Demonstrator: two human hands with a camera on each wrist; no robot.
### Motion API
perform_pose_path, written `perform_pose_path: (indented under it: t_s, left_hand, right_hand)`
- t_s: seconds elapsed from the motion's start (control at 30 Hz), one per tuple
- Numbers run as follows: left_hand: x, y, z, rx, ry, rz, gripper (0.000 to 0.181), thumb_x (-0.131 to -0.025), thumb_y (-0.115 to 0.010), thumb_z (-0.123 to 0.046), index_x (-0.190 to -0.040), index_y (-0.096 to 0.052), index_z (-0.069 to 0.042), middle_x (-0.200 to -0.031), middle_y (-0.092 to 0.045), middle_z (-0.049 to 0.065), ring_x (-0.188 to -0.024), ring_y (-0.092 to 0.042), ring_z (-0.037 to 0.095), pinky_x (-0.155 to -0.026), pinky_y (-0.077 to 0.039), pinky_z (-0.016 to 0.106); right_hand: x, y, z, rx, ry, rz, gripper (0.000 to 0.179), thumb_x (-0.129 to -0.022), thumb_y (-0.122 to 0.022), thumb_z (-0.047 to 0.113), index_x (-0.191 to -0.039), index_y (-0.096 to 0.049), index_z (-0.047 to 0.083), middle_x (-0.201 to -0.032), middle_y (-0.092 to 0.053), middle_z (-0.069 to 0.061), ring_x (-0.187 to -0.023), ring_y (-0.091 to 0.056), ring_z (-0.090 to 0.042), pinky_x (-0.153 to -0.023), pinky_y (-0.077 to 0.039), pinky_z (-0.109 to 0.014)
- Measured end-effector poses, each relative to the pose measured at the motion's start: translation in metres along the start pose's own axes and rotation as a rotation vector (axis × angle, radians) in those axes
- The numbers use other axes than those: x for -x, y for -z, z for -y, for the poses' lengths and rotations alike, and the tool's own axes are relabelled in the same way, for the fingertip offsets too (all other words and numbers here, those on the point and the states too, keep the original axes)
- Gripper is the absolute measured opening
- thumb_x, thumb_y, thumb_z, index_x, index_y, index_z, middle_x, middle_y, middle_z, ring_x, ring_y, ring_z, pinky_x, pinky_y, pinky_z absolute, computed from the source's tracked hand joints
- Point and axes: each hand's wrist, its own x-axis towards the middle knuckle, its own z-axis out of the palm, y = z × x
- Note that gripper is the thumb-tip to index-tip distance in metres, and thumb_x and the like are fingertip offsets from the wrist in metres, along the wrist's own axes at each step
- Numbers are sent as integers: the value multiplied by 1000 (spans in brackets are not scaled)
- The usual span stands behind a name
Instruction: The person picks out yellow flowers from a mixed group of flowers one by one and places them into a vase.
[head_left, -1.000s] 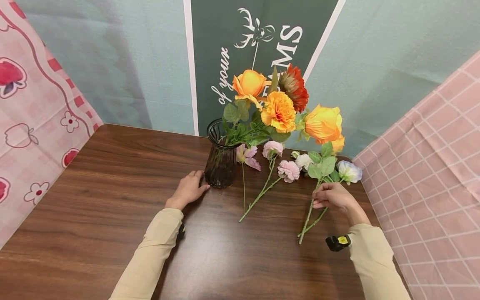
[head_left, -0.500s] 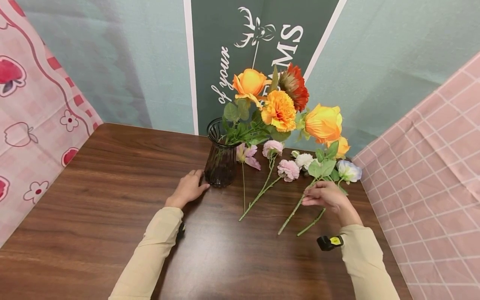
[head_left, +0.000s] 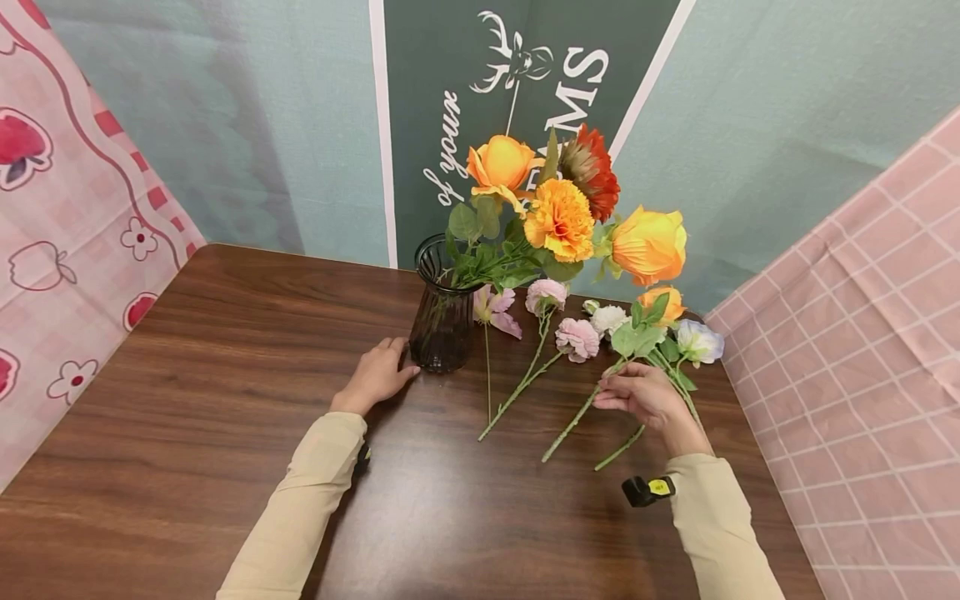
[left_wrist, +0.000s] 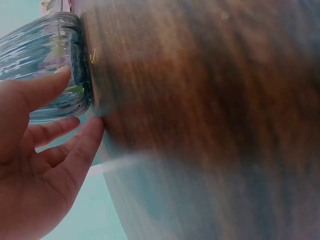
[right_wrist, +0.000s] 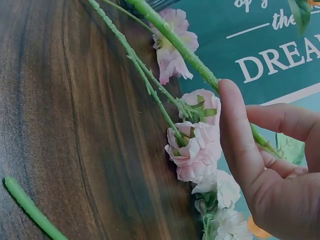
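My left hand (head_left: 377, 375) lies on the table at the foot of a dark ribbed glass vase (head_left: 441, 337), thumb and fingers loosely against its base. In the left wrist view the thumb (left_wrist: 47, 87) lies over the glass. Orange, yellow and red artificial flowers (head_left: 558, 221) lean rightward out of the vase. My right hand (head_left: 648, 398) pinches the green stem (head_left: 572, 427) of an artificial orange flower (head_left: 662, 305) between thumb and fingers. Its stem end points toward the lower left. In the right wrist view the stem (right_wrist: 187, 52) crosses in front of the pink blooms.
Right of the vase lie a mauve flower (head_left: 497, 312) and a two-headed pink stem (head_left: 577, 340). White blooms (head_left: 609, 320), a pale blue-white flower (head_left: 699, 342) and a loose stem (head_left: 621, 448) surround my right hand. Fabric walls (head_left: 862, 358) border the wooden table (head_left: 225, 400).
My right hand has moved left with the orange flower, parting its stem from the one left on the table. The bloom has dropped lower in view. My left hand and the vase stay put.
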Motion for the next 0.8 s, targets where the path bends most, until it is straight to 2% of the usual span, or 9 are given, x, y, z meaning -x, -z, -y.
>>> perform_pose_path:
  t_s: [0.17, 0.4, 0.53, 0.67, 0.8]
  left_hand:
    - [0, 1, 0, -12, -6, -5, 54, -89, -61, -25, -127, -44, 9, -122, -47, 29, -109, -48, 43, -91, -39, 51]
    - [2, 1, -2, -13, -6, -11, 54, -88, -61, -25, -126, -45, 9, -120, -48, 28, -107, -49, 43, -90, -40, 51]
    - [2, 1, -2, -5, 4, -3, 54, -88, -61, -25, -127, -44, 9, -122, -48, 28, -109, -49, 42, -90, -40, 50]
    - [1, 1, -1, -3, 13, 4, 55, -89, -61, -25, -128, -43, 8, -124, -47, 28, -110, -48, 42, -91, -39, 50]
    - [1, 1, -1, 2, 10, 1, 54, -89, -61, -25, -128, -44, 9, -124, -47, 28, -110, -48, 42, -91, -39, 50]
  right_hand:
    - [0, -1, -2, -7, 3, -5, 22, -88, -36, -17, -82, -55, -7, -76, -62, -16, -70, -67, -27, -72, -53, -36]
    - [-1, 0, -5, -70, 72, 109, 21, -87, -43, -12, -80, -62, -6, -78, -64, -17, -76, -67, -29, -75, -52, -37]
    - [-1, -5, -4, -80, 46, 79, 24, -89, -40, -11, -79, -62, -6, -76, -65, -19, -76, -67, -28, -74, -53, -35]
    - [-1, -10, -4, -97, 25, 80, 31, -92, -32, -12, -81, -61, -8, -77, -65, -21, -77, -67, -28, -76, -52, -36]
    - [1, -15, -5, -108, 9, 72, 34, -91, -30, -15, -80, -61, -7, -79, -63, -19, -78, -67, -28, -76, -52, -35]
